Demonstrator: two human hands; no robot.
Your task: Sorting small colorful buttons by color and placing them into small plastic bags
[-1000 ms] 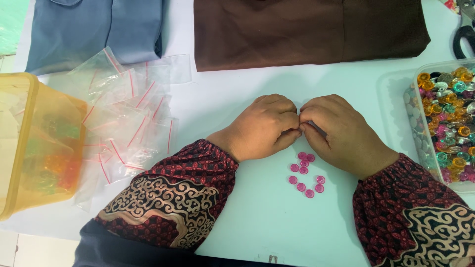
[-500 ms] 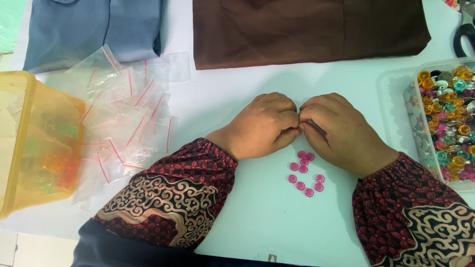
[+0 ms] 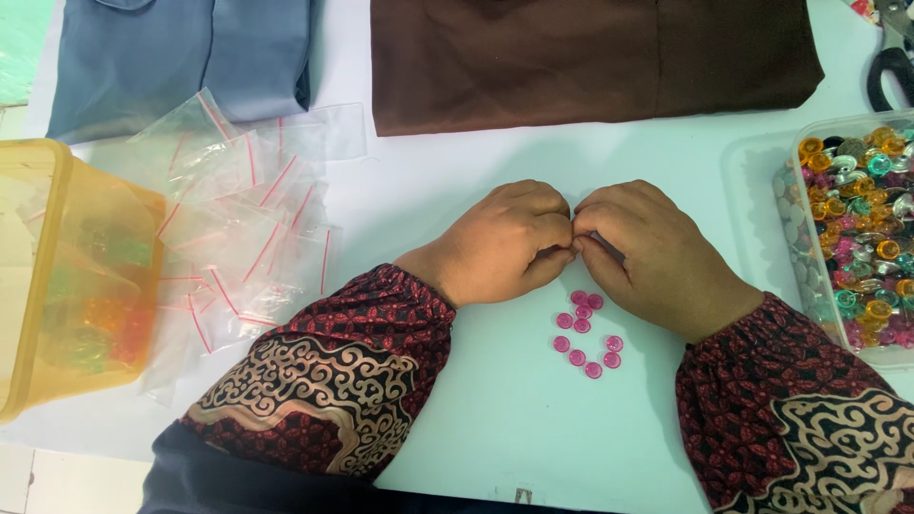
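left hand [image 3: 500, 243]: fingers curled, meeting right hand [image 3: 652, 252]; held item hidden, can't tell
pink buttons [image 3: 583, 335]: near hands, likely light, slippery; pinch by rim

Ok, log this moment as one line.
left hand: fingertips meet right's | right hand: same, contents hidden | pink buttons: loose below hands | zip bags: piled left | button tray: right

Scissors [image 3: 890, 57] cut off top right

Small round pink buttons [image 3: 586, 333] lie flat, loosely clustered on the white table.
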